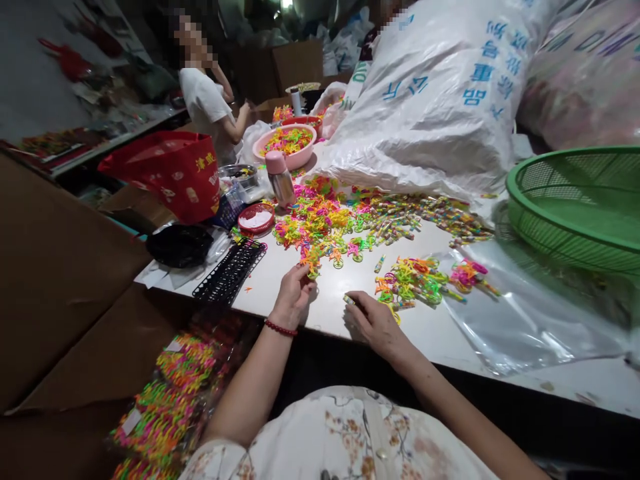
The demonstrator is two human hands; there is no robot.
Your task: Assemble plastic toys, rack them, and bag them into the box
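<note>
My left hand (294, 293), with a dark red bead bracelet on the wrist, pinches a small orange and green plastic toy (313, 265) at the near edge of a colourful heap (320, 220). Several of these toys have spoked wheels like tiny bicycles. Between the closed fingers of my right hand (373, 321) is a short patterned tube (349, 299), mostly hidden by the fingers. To the right of that hand lies a smaller pile (420, 280) of toys with tubes among them. Many more patterned tubes (430, 217) are heaped behind it.
A white table (280, 293) carries a pink-lidded flask (280, 180), a pink basin (300, 159), a red basket (270, 223), black strips (230, 270) and clear plastic bags (530, 327). A large white sack (430, 113) and green sieve (575, 227) stand behind. Another person (207, 100) works at back left.
</note>
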